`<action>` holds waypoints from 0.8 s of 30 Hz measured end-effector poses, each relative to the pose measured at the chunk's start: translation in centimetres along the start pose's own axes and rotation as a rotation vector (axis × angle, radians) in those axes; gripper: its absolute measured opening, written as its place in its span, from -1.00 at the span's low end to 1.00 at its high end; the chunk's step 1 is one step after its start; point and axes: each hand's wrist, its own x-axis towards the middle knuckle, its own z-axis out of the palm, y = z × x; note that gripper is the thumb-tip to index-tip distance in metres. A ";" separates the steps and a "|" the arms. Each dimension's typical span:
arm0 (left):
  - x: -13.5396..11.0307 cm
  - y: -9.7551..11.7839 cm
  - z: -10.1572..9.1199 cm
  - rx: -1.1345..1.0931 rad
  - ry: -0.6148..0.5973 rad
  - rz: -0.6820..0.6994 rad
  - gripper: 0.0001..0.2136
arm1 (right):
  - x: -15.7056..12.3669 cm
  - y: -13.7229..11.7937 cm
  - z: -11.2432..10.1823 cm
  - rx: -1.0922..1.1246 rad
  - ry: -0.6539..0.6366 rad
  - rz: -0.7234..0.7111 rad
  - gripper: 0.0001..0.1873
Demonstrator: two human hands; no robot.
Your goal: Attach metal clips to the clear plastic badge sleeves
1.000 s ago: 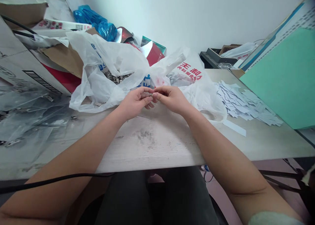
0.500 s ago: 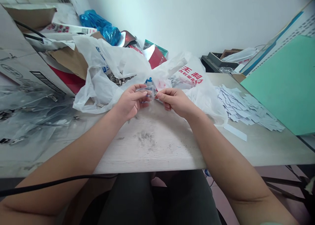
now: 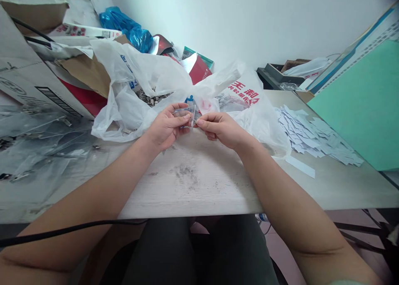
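Observation:
Between the thumb and fingers of my left hand (image 3: 163, 129) is a clear plastic badge holder (image 3: 193, 111), raised above the table and tilted. My right hand (image 3: 222, 129) is closed in a pinch at the holder's right edge. A small metal clip (image 3: 196, 122) shows at those fingertips, mostly covered by them. Behind my left hand, an open white plastic bag (image 3: 112, 114) contains many loose metal clips (image 3: 151, 97). Another white bag (image 3: 264, 118) with red print lies behind my right hand, with clear plastic pieces (image 3: 233, 102) in its mouth.
Clear plastic holders with metal clips (image 3: 40, 152) are heaped on the table's left, beside a cardboard box (image 3: 28, 77). White paper slips (image 3: 305, 131) lie at right, near a green board (image 3: 358, 106). A black cable (image 3: 71, 229) crosses below the table edge.
My right fingers have come slightly closer in against the edge of the badge holder, and the metal clip shows less. My left hand keeps its grip; the whole view has shifted slightly.

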 end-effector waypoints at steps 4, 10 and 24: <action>-0.1 -0.2 0.0 0.020 0.003 0.046 -0.40 | 0.0 0.1 0.2 0.004 0.012 0.015 -0.35; -0.5 0.0 0.5 0.068 0.078 0.125 -0.39 | 0.1 0.1 0.3 0.034 0.028 0.030 -0.37; -0.7 -0.4 0.6 0.107 0.097 0.207 -0.45 | -0.3 0.1 2.2 0.146 -0.028 -0.034 -0.35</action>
